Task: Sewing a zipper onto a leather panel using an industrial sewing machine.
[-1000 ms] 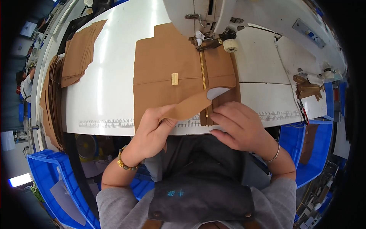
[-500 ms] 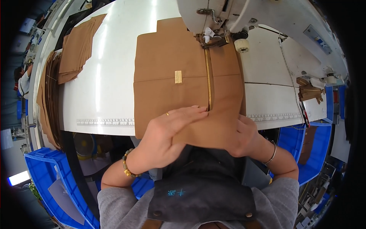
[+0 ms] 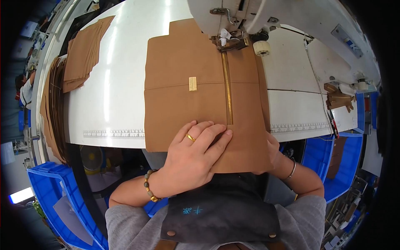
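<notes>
Brown fabric panel (image 3: 175,104) overhangs the white table (image 3: 112,91). Left hand (image 3: 193,158) rests on it, fingers slightly spread, just below the gold zip (image 3: 227,91); the flap (image 3: 246,152), lifted a second ago, now lies smooth. Right hand (image 3: 273,152) is mostly hidden behind; its grip cannot be told.

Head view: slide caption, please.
Left hand on a brown panel by the near end of its gold zipper, before a sewing machine; right hand partly hidden behind the panel's edge.

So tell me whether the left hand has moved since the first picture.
Yes, the left hand has moved right, judged against the ruler on the table.
</notes>
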{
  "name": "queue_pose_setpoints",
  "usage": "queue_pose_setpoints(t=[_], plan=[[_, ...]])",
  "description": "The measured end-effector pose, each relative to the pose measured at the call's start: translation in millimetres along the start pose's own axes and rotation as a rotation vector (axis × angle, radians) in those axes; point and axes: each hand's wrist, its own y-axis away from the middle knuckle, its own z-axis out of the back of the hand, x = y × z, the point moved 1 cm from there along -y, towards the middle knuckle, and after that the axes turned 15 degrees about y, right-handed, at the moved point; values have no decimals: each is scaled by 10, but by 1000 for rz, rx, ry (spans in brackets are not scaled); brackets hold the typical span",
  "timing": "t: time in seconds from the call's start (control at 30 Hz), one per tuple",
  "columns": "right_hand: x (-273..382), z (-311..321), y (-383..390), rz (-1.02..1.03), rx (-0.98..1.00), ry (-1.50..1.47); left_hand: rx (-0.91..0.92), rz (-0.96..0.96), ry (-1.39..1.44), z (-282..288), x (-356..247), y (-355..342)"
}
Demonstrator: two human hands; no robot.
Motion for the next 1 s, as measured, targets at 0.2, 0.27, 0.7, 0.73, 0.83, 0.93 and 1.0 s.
queue_pose_setpoints(t=[0.2,0.27,0.7,0.73,0.83,0.93,1.0], plan=[[-11,-35,64,-1,-6,-29,-6,1,-3,-9,-3,-18],[-15,-41,75,8,6,-24,3,11,-13,-20,-7,-16],[-236,449,72,4,65,-14,35,-34,-276,-157,-82,85],[-308,544,33,-81,43,3,36,-20,-271,-168,-96,94],[-420,664,-145,-201,34,6,47,0,-267,-182,-137,115],[-343,522,-343,-216,70,-49,57,7,-283,-199,-168,131],[-264,395,-432,-200,88,-89,60,5,-304,-217,-164,141]])
